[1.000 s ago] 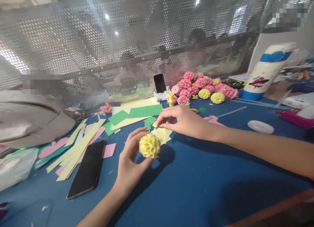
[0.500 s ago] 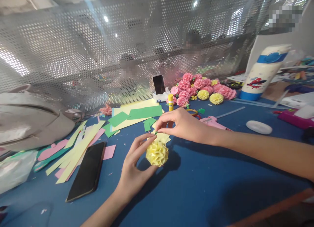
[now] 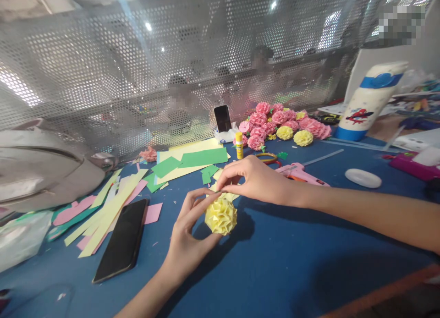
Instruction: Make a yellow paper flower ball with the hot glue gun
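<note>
A round yellow paper flower [image 3: 221, 216] with many folded petals is held above the blue table. My left hand [image 3: 190, 231] grips it from the left, thumb below and fingers along its upper side. My right hand [image 3: 240, 178] comes in from the right, its thumb and fingertips pinched together at the top of the flower, close to my left fingertips. What lies in that pinch is mostly hidden. Yellow paper pieces [image 3: 234, 191] lie on the table just behind the hands.
Behind stand a glue stick [image 3: 239, 146], a small phone [image 3: 222, 118] and a heap of pink paper flowers [image 3: 268, 123]. To the right are a pink glue gun [image 3: 302, 172], a white mouse [image 3: 363, 178] and a bottle [image 3: 371, 102]. Paper strips [image 3: 113, 208] and a black phone [image 3: 122, 240] lie left.
My right hand has lowered slightly, its fingertips now against the flower's top. The flower has shifted a little to the right and down in my left hand.
</note>
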Available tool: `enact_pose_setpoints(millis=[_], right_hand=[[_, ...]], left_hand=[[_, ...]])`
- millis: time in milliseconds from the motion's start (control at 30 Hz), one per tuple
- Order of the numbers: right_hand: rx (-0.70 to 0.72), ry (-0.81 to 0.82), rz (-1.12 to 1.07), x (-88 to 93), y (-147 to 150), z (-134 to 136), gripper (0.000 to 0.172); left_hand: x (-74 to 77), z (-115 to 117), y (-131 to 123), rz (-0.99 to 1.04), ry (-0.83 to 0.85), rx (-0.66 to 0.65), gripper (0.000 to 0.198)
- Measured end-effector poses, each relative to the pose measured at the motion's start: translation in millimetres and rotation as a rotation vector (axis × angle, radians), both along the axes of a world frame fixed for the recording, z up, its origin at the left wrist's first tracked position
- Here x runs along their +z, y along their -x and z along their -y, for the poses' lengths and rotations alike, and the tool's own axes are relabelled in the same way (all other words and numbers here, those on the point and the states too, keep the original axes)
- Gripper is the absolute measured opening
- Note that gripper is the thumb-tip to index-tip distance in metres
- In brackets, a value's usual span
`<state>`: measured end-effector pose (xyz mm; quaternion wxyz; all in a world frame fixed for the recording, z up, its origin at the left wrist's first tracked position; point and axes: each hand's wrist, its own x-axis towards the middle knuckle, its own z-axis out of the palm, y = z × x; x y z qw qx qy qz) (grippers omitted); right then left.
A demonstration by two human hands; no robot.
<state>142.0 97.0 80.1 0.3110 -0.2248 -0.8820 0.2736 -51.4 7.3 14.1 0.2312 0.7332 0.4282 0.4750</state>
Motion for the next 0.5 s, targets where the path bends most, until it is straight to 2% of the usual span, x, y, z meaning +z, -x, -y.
enact_pose_setpoints(millis=[267, 500], right_hand=[[0.02, 0.11, -0.026, 1.8, 1.3, -1.1, 0.015], [0.082, 0.176, -0.018, 2.0, 0.3, -5.3, 0.017]], left_hand=[[-2.2, -0.1, 3.0, 0.058, 0.07, -0.058, 0.058], [-1.1, 1.6, 2.9, -0.013, 0.066, -0.071, 0.053]])
